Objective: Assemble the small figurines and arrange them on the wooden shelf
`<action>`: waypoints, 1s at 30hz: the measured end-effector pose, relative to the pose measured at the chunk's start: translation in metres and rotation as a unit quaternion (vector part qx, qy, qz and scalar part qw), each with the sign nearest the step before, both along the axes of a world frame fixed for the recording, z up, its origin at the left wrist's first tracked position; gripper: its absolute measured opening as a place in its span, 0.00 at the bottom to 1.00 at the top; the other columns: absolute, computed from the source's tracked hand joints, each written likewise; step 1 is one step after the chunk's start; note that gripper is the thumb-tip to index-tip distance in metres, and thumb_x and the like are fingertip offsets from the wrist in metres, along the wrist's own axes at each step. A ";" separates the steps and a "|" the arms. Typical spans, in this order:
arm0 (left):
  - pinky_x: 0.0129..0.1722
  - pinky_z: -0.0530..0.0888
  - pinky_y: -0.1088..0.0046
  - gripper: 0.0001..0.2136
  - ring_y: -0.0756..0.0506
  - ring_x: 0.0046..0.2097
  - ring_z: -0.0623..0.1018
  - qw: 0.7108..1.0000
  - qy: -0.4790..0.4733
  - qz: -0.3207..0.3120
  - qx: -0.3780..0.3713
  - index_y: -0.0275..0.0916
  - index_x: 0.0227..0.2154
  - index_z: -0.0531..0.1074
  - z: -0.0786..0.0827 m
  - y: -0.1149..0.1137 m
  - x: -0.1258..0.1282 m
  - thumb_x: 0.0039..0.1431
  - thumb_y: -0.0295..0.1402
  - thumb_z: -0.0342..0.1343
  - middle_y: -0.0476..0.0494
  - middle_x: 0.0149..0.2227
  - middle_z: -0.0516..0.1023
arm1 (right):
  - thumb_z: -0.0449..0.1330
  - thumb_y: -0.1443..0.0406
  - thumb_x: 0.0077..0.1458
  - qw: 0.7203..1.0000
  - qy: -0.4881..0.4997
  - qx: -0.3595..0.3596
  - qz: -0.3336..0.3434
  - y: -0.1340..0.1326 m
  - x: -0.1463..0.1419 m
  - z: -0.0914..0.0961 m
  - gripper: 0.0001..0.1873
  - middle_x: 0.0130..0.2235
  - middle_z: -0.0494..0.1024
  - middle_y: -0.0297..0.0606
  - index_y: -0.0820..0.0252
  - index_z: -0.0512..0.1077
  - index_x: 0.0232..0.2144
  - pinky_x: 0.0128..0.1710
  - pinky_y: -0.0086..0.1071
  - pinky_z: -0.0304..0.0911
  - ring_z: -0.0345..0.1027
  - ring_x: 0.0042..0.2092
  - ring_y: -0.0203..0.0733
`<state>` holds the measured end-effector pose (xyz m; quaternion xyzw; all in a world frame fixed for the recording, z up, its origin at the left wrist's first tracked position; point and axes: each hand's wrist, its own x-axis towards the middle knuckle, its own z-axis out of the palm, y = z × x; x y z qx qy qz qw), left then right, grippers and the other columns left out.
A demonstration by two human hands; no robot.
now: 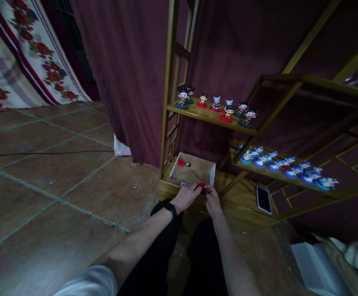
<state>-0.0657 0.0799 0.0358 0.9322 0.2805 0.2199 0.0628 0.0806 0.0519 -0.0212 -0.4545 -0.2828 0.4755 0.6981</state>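
Both my hands meet just in front of a shallow cardboard box [208, 164] on the lowest board of a wooden shelf. Between my left hand [186, 195] and my right hand [211, 199] is a small figurine with a red base [201, 185] and dark parts. The fingers of both hands are closed on it, covering most of its shape. Inside the box, near its far left corner, lie a red disc [181, 163] and a small dark-haired figurine piece [188, 164].
The wooden shelf [209, 115] carries several figurines on red and dark bases. A lower right shelf [249, 166] holds several blue-and-white figurines. A phone [263, 200] lies on the bottom board. At right is a white box [317, 263]; a cable [49, 153] crosses the tiled floor.
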 end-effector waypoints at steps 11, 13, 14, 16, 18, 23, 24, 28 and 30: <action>0.44 0.67 0.66 0.16 0.44 0.45 0.71 1.000 0.004 0.002 0.000 0.39 0.48 0.61 -0.004 0.000 0.000 0.57 0.24 0.45 0.39 0.43 0.68 | 0.60 0.71 0.34 0.999 -0.036 -0.003 0.009 -0.003 0.000 0.006 0.11 0.29 0.72 0.27 0.55 0.68 0.25 0.33 0.26 0.58 0.64 0.32 0.33; 0.44 0.68 0.67 0.16 0.45 0.44 0.72 1.000 -0.006 0.009 -0.023 0.39 0.48 0.62 -0.006 0.002 0.001 0.57 0.24 0.45 0.40 0.42 0.69 | 0.61 0.70 0.34 0.999 -0.044 -0.006 0.008 -0.002 0.001 0.004 0.09 0.28 0.72 0.28 0.56 0.68 0.24 0.33 0.27 0.58 0.64 0.32 0.33; 0.43 0.68 0.68 0.16 0.46 0.43 0.72 0.999 -0.011 0.015 -0.042 0.40 0.48 0.63 -0.007 0.002 0.001 0.57 0.24 0.45 0.40 0.42 0.70 | 0.62 0.69 0.34 0.999 -0.048 -0.007 0.008 -0.002 0.001 0.003 0.09 0.28 0.72 0.28 0.56 0.68 0.24 0.33 0.28 0.59 0.64 0.31 0.34; 0.41 0.69 0.70 0.14 0.47 0.41 0.73 0.995 -0.030 0.031 -0.094 0.41 0.46 0.65 -0.009 0.005 0.002 0.57 0.25 0.45 0.42 0.41 0.71 | 0.63 0.69 0.33 0.999 -0.050 -0.015 0.009 -0.002 0.002 0.001 0.10 0.28 0.72 0.28 0.56 0.67 0.24 0.33 0.29 0.59 0.64 0.31 0.34; 0.41 0.69 0.72 0.13 0.48 0.40 0.74 0.983 -0.073 0.042 -0.161 0.42 0.42 0.68 -0.014 0.010 0.004 0.57 0.25 0.46 0.45 0.40 0.73 | 0.64 0.68 0.33 0.998 -0.051 -0.027 0.011 -0.002 0.003 -0.002 0.11 0.27 0.73 0.28 0.56 0.67 0.24 0.32 0.29 0.59 0.65 0.30 0.35; 0.35 0.69 0.76 0.05 0.49 0.34 0.74 0.902 -0.242 0.037 -0.356 0.38 0.29 0.73 -0.032 0.026 0.013 0.49 0.25 0.54 0.47 0.30 0.76 | 0.66 0.65 0.33 0.997 -0.044 -0.057 0.014 -0.003 0.001 -0.003 0.13 0.28 0.74 0.29 0.57 0.68 0.25 0.34 0.29 0.61 0.67 0.31 0.34; 0.32 0.69 0.76 0.03 0.50 0.30 0.74 0.875 -0.268 0.043 -0.401 0.37 0.27 0.72 -0.036 0.029 0.015 0.47 0.26 0.55 0.48 0.27 0.76 | 0.66 0.64 0.33 0.997 -0.038 -0.065 0.018 -0.003 0.000 -0.002 0.13 0.29 0.75 0.29 0.57 0.68 0.25 0.35 0.30 0.62 0.68 0.32 0.35; 0.25 0.68 0.77 0.06 0.53 0.21 0.69 0.756 -0.343 0.045 -0.556 0.34 0.22 0.70 -0.046 0.034 0.018 0.42 0.31 0.61 0.51 0.19 0.72 | 0.67 0.62 0.32 0.995 -0.004 -0.081 0.050 -0.006 -0.003 0.006 0.16 0.30 0.76 0.31 0.57 0.67 0.26 0.37 0.34 0.64 0.70 0.33 0.38; 0.24 0.67 0.77 0.09 0.53 0.20 0.69 0.716 -0.357 0.030 -0.598 0.33 0.21 0.70 -0.047 0.034 0.017 0.39 0.33 0.63 0.50 0.19 0.73 | 0.67 0.62 0.33 0.995 0.008 -0.079 0.060 -0.008 -0.005 0.010 0.16 0.30 0.76 0.32 0.58 0.68 0.26 0.37 0.35 0.65 0.71 0.33 0.39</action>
